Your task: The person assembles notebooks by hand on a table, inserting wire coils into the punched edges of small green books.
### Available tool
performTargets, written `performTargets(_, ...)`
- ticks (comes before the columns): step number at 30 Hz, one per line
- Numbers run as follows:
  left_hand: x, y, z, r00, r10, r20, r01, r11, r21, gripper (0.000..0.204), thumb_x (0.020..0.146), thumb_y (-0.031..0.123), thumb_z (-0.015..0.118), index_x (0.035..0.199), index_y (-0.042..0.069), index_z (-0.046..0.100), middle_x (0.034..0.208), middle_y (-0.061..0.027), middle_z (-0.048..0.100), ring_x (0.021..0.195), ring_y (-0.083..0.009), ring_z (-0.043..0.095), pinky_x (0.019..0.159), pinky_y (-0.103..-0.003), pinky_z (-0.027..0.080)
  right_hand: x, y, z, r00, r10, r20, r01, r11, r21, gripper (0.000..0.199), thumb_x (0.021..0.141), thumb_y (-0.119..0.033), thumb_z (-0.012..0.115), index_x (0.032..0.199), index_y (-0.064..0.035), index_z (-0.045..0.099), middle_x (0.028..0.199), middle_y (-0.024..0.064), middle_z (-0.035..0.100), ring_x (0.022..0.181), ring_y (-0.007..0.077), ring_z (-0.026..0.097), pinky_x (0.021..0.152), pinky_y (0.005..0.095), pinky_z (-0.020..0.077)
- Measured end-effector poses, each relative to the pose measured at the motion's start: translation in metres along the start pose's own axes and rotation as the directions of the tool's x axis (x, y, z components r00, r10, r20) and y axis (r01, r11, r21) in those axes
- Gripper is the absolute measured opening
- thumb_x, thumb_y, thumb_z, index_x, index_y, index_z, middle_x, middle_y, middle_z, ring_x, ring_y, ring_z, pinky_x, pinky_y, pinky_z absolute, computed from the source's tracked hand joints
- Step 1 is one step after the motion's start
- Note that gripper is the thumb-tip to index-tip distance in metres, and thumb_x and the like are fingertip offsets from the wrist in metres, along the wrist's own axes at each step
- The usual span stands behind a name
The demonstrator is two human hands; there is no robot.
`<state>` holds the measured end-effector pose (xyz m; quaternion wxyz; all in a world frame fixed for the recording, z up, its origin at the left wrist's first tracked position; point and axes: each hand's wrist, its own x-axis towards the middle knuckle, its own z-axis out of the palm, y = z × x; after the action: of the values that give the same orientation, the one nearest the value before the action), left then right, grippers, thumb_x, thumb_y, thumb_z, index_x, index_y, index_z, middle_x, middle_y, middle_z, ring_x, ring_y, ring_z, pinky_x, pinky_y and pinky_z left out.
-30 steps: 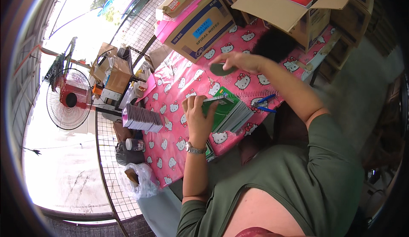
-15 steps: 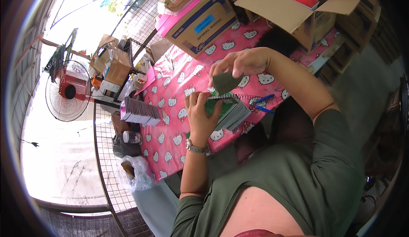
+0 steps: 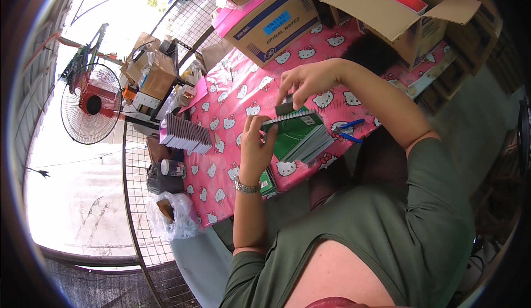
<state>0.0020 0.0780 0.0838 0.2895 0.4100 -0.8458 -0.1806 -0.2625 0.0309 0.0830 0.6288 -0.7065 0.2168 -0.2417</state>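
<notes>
A green-covered notebook (image 3: 304,130) lies on top of a stack of notebooks with pale page edges, and a spiral wire (image 3: 296,115) runs along its far edge. My left hand (image 3: 256,145) grips the notebook at its left corner, thumb on the cover. Above the wire, my right hand (image 3: 310,84) pinches a small dark grey-green piece (image 3: 284,109), whose material I cannot make out. Blue-handled pliers (image 3: 350,124) rest just right of the stack. Another green notebook (image 3: 267,184) shows partly behind my left wrist.
A pink patterned cloth (image 3: 221,158) covers the table. At its left edge stands a row of packed notebooks (image 3: 185,135). Cardboard boxes (image 3: 276,26) line the far side, an open carton (image 3: 381,12) among them. A fan (image 3: 93,104) stands beyond on the left.
The dark piece has come down from a raised flap to the wire edge. The green cover now lies flat in view, and the loose coil trailing right no longer shows.
</notes>
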Motion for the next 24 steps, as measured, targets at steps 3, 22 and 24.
performTargets(3,-0.002,-0.008,-0.001,0.998,0.069,0.004,-0.068,0.994,-0.083,0.018,0.09,0.006,0.067,0.105,-0.001,0.06,0.096,-0.0117,0.061,0.071,-0.0198,0.061,0.059,-0.029,0.049,0.002,-0.002,0.009,0.985,-0.167,0.032,0.142,0.908,0.395,0.042,0.083,-0.024,0.065,0.12,-0.002,0.065,0.113,0.0068,0.064,0.096,0.0122,0.062,0.083,0.0291,0.0508)
performTargets(22,0.001,-0.027,-0.004,0.995,-0.092,0.038,0.099,0.954,-0.283,0.019,0.089,0.003,0.071,0.104,-0.002,0.059,0.084,-0.0053,0.064,0.07,-0.0077,0.061,0.062,-0.024,0.049,0.027,0.01,0.004,0.998,-0.026,-0.053,0.029,0.998,0.05,0.037,0.083,-0.026,0.07,0.113,-0.0032,0.069,0.098,0.0031,0.063,0.092,0.0103,0.058,0.082,0.0254,0.0473)
performTargets(24,-0.002,-0.025,-0.006,0.985,-0.174,0.023,0.173,0.938,-0.301,0.017,0.09,0.003,0.07,0.104,-0.002,0.06,0.083,-0.0043,0.065,0.069,-0.0079,0.062,0.063,-0.023,0.05,0.028,0.049,-0.011,0.963,0.061,-0.263,-0.124,0.965,-0.231,0.034,0.084,-0.032,0.069,0.105,-0.0055,0.072,0.09,0.0013,0.064,0.085,0.0087,0.057,0.077,0.0233,0.0456)
